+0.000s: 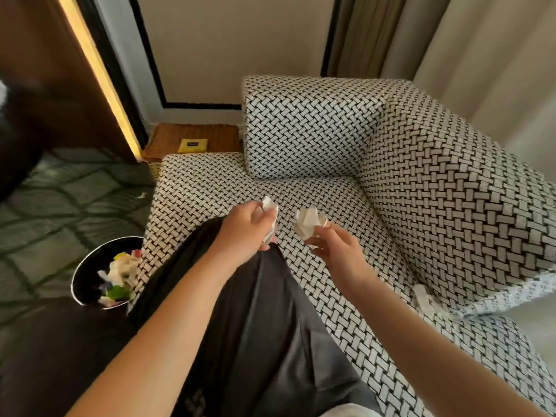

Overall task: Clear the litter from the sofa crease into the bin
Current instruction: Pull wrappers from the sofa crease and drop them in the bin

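I sit on a sofa (331, 281) covered in black-and-white woven pattern. My left hand (245, 230) is closed around a crumpled white paper (270, 207) above my lap. My right hand (337, 249) pinches a second crumpled white paper ball (310, 222) just to the right of it. Another white scrap (422, 297) lies in the crease between seat and back cushion at the right. A round black bin (78, 276) stands on the floor at the left, beside the sofa's edge, with mixed litter inside.
A back cushion (310, 127) and a long cushion (451, 206) bound the seat. A brown side table (216, 138) with a yellow packet (191, 145) stands behind the sofa. Patterned carpet (60, 206) covers the floor at left. Curtains hang at the upper right.
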The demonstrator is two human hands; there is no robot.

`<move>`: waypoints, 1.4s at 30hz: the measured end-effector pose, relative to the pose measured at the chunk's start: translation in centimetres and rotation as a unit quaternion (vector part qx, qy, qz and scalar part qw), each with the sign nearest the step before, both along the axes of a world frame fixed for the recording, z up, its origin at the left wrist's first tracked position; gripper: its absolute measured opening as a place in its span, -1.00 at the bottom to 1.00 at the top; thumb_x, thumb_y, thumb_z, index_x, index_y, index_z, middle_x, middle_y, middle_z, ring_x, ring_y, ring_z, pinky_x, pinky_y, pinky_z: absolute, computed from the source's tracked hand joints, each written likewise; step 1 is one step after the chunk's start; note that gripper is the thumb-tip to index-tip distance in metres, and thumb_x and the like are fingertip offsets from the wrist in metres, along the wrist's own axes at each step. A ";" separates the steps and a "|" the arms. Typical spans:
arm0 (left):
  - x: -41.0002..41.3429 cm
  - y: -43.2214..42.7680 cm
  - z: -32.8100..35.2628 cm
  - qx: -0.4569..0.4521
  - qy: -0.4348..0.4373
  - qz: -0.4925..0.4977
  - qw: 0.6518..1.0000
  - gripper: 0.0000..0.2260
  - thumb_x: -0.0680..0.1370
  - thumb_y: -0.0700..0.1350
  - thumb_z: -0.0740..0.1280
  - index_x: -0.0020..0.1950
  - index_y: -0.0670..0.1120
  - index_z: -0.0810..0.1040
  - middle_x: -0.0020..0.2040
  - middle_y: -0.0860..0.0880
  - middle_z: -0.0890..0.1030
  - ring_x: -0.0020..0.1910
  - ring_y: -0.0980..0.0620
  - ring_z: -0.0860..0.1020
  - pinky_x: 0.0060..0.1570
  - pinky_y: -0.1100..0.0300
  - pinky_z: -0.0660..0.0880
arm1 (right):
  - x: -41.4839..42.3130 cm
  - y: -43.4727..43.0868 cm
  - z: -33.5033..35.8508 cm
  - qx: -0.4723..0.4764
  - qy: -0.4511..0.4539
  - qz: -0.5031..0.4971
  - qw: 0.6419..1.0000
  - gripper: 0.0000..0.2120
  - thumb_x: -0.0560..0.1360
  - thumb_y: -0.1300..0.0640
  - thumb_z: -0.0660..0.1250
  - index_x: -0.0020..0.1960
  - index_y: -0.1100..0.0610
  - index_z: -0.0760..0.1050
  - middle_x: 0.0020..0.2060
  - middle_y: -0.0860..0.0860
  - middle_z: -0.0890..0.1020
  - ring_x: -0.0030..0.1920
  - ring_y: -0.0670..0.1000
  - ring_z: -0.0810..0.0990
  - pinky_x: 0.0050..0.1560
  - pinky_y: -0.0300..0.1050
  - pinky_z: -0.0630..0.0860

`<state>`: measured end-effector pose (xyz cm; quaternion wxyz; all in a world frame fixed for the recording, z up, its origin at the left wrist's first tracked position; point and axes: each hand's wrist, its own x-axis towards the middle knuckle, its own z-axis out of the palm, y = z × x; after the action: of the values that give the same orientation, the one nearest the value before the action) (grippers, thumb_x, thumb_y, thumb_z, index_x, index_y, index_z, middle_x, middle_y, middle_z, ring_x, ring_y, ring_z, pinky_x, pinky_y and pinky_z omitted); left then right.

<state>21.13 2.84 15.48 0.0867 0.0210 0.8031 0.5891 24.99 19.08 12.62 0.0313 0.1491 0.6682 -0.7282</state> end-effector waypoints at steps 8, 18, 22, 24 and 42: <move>-3.1 -11.3 -0.4 0.053 -0.057 0.137 0.988 -0.82 0.58 -0.05 0.24 -0.18 -0.05 0.52 -0.28 -0.02 0.57 -0.37 0.08 0.54 -0.43 0.23 0.45 | -7.4 -10.6 2.6 -0.063 -0.031 0.117 0.991 -0.77 0.55 0.30 0.17 -0.24 0.21 0.51 -0.36 0.03 0.62 -0.20 -0.02 0.55 0.15 -0.08 0.46; -6.4 -24.4 -5.4 0.136 -0.178 0.340 0.913 -0.88 0.60 -0.13 0.21 -0.08 -0.13 0.47 -0.17 -0.07 0.54 -0.28 0.07 0.52 -0.27 0.18 0.55 | -15.0 -24.0 -1.9 0.069 -0.102 0.266 0.956 -0.87 0.55 0.24 0.19 -0.07 0.22 0.52 -0.03 0.14 0.62 0.04 0.06 0.61 0.17 -0.05 0.52; -7.7 -28.4 -8.9 0.122 -0.208 0.381 0.892 -0.84 0.59 -0.12 0.22 -0.18 -0.10 0.46 -0.11 -0.11 0.54 -0.16 -0.02 0.53 -0.25 0.18 0.52 | -16.3 -29.8 -6.4 0.148 -0.119 0.307 0.933 -0.84 0.51 0.25 0.21 -0.15 0.23 0.55 -0.07 0.18 0.64 0.00 0.10 0.61 0.15 0.02 0.53; -8.5 -30.4 -11.0 0.116 -0.222 0.401 0.881 -0.85 0.58 -0.12 0.22 -0.18 -0.09 0.46 0.00 -0.16 0.56 -0.01 -0.08 0.56 -0.18 0.12 0.51 | -17.4 -32.6 -8.5 0.164 -0.125 0.324 0.923 -0.83 0.50 0.24 0.21 -0.17 0.24 0.55 -0.14 0.16 0.64 -0.05 0.09 0.62 0.12 -0.03 0.54; -13.0 -37.2 -27.2 0.009 -0.391 0.263 0.882 -0.65 0.59 -0.13 0.16 0.36 -0.17 0.32 0.27 -0.23 0.46 0.14 -0.20 0.54 -0.18 -0.04 0.60 | -23.2 -42.7 -24.9 0.476 -0.135 0.483 0.722 -0.70 0.49 0.11 0.25 0.17 0.22 0.43 0.12 0.18 0.53 0.14 0.19 0.50 0.09 -0.08 0.43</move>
<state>8.10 -34.33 -11.74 0.2353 -0.4222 0.6744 0.5581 1.78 -23.65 -12.29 0.3938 -0.1018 0.8972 -0.1721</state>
